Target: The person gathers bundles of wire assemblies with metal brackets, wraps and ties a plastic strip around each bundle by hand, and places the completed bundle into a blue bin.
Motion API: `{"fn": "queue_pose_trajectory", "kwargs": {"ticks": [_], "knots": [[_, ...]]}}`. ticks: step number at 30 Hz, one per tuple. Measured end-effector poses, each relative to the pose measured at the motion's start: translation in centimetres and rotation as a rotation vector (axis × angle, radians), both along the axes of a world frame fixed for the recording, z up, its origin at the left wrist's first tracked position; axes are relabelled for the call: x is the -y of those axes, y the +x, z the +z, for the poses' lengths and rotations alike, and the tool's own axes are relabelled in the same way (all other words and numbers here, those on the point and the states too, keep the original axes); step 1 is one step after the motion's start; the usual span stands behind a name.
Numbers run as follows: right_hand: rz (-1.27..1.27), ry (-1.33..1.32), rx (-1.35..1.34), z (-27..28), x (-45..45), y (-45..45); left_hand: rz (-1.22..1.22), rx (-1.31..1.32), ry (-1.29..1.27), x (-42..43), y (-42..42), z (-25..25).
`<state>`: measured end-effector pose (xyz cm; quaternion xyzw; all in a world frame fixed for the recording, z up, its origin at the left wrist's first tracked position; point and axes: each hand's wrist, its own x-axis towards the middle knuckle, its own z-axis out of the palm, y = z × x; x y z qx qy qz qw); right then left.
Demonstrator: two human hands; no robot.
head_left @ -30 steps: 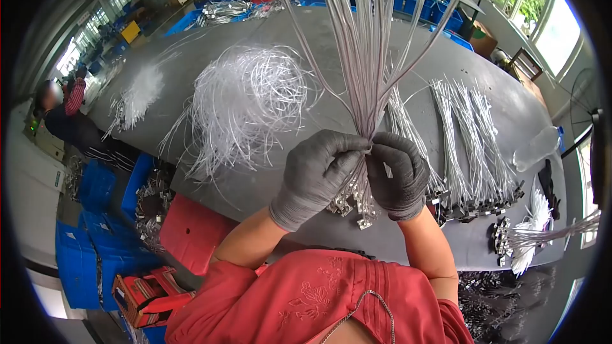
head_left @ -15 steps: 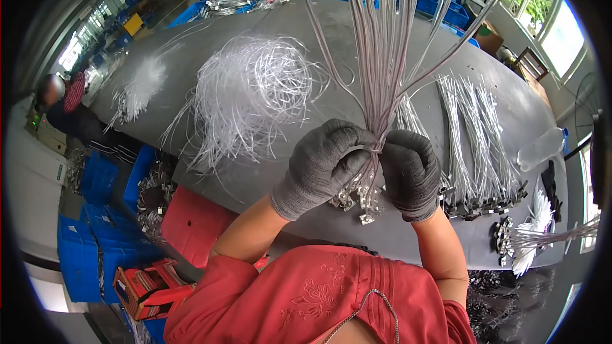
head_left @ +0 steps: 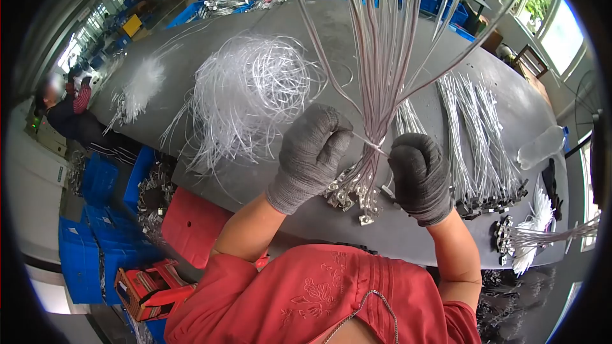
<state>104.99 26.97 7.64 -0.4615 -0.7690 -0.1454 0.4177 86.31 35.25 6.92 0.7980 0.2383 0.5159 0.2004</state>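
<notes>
Across the fanned bundle of translucent greyish cables (head_left: 381,83), I see a thin pale strand (head_left: 371,145), pinched by the grey-gloved left hand (head_left: 311,156) and the grey-gloved right hand (head_left: 421,178). Small silvery metal ends (head_left: 365,200) cluster below the bundle; left of it lies a tangled heap of clear strands (head_left: 252,92).

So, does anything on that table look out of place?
Mostly the large white strand heap on the left: it sprawls in a loose tangle, while the wire bundles at the right lie fairly straight. Also, a few wires splay outward from the central bundle.
</notes>
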Motion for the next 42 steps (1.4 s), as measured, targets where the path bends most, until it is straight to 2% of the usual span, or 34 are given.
{"fn": "queue_pose_trajectory", "kwargs": {"ticks": [2,4,6,7,9,11,12,13,15,16,17,18,19,20,22,24,26,28,29,30,32,34,39,41,42], "knots": [[0.033,-0.074,-0.061,-0.3,0.0,0.9,-0.018,0.022,-0.049,-0.2,0.4,-0.2],[0.1,-0.139,-0.176,-0.5,-0.1,1.4,-0.157,0.141,-0.308,-0.2,0.8,-0.8],[0.251,-0.215,-0.474,-1.7,-0.7,1.5,-0.324,0.178,-0.396,-1.2,1.2,-2.3],[0.263,-0.31,-0.504,-3.2,-1.2,1.2,-0.403,0.195,-0.445,-1.6,1.4,-3.0],[0.414,-0.772,-0.651,-8.1,-3.1,0.6,-0.27,0.109,-0.127,0.7,2.9,-1.2],[0.439,-0.808,-0.631,-10.9,-2.9,-1.4,-0.133,0.081,-0.135,1.0,3.9,-2.1],[0.329,-0.48,-0.512,-11.3,-2.5,-3.4,-0.109,0.064,-0.189,0.5,3.8,-2.3],[0.336,-0.47,-0.519,-10.0,-2.7,-4.4,-0.115,0.048,-0.242,-0.5,3.4,-2.7],[0.31,-0.463,-0.58,-9.2,-3.2,-5.8,-0.183,-0.007,-0.096,-2.2,2.2,-2.6],[0.381,-0.512,-0.584,-8.5,-3.3,-5.9,-0.316,0.098,-0.359,-1.1,1.4,0.3],[0.373,-0.465,-0.505,-8.2,-3.8,-5.8,-0.403,0.144,-0.509,-0.9,0.9,1.1],[0.414,-0.523,-0.537,-7.8,-4.2,-5.4,-0.476,0.196,-0.661,-0.8,0.4,2.0],[0.452,-0.582,-0.57,-7.5,-4.5,-4.9,-0.504,0.187,-0.702,-1.0,-0.1,1.5],[0.538,-0.744,-0.712,-7.0,-4.7,-4.0,-0.532,0.18,-0.74,-1.4,-0.4,0.9],[0.619,-0.823,-0.923,-4.6,-5.3,-2.1,-0.554,0.244,-0.706,-2.0,-0.9,-0.2],[0.609,-0.659,-1.059,-0.1,-6.3,0.2,-0.514,0.253,-0.652,-1.6,-1.4,0.5],[0.83,-0.467,-1.096,3.8,-7.6,1.6,-0.546,0.381,-0.767,-1.1,-0.9,-0.7],[0.7,-0.412,-1.113,8.6,-7.5,1.5,-0.564,0.408,-0.812,-0.8,-0.5,-1.3],[0.749,-0.382,-1.042,10.2,-7.9,1.9,-0.495,0.376,-0.764,-0.1,-0.2,-1.2],[0.718,-0.241,-0.796,11.4,-9.0,2.4,-0.488,0.348,-0.715,0.1,0.1,-1.3],[0.755,-0.363,-1.08,13.9,-8.3,1.5,-0.48,0.295,-0.624,0.5,0.8,-1.5],[0.951,-0.49,-1.047,15.1,-9.3,2.6,-0.442,0.312,-0.58,1.3,1.4,-1.1],[1.039,-0.645,-0.921,16.4,-8.1,3.3,-0.414,0.359,-0.533,1.6,2.3,-1.4],[0.618,-0.582,-0.718,16.9,-7.6,3.9,-0.413,0.347,-0.526,1.2,2.6,-2.1],[0.581,-0.533,-0.575,17.7,-6.9,3.0,-0.409,0.34,-0.522,0.9,2.7,-2.5]]}}
